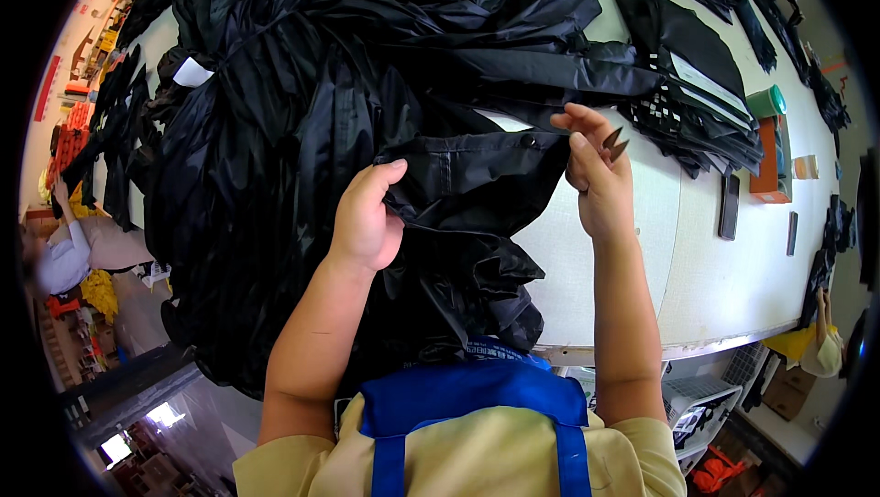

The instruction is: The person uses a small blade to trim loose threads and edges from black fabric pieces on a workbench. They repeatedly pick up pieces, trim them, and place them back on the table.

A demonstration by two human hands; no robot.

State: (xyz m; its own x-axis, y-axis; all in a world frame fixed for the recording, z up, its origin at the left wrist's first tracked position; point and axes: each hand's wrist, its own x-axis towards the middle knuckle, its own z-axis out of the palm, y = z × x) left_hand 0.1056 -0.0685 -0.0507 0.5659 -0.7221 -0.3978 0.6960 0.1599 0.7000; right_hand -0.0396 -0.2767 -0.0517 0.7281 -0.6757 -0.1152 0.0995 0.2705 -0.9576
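Observation:
A black shiny garment (458, 176) lies spread over the white table (715, 268) in front of me. My left hand (367, 217) grips a fold of this garment near its left side. My right hand (596, 167) pinches the garment's right edge, close to a small black snap button (527, 141), and also holds a small pair of thread snips (614, 142) whose points stick up between the fingers. A big heap of similar black garments (302, 57) fills the table beyond and to the left of my hands.
Folded black garments with white stripes (697, 84) lie at the right. Beside them stand an orange box (770, 162) and a green-capped container (766, 101). A dark phone (730, 206) lies flat on the table. Another person (64, 254) sits at far left.

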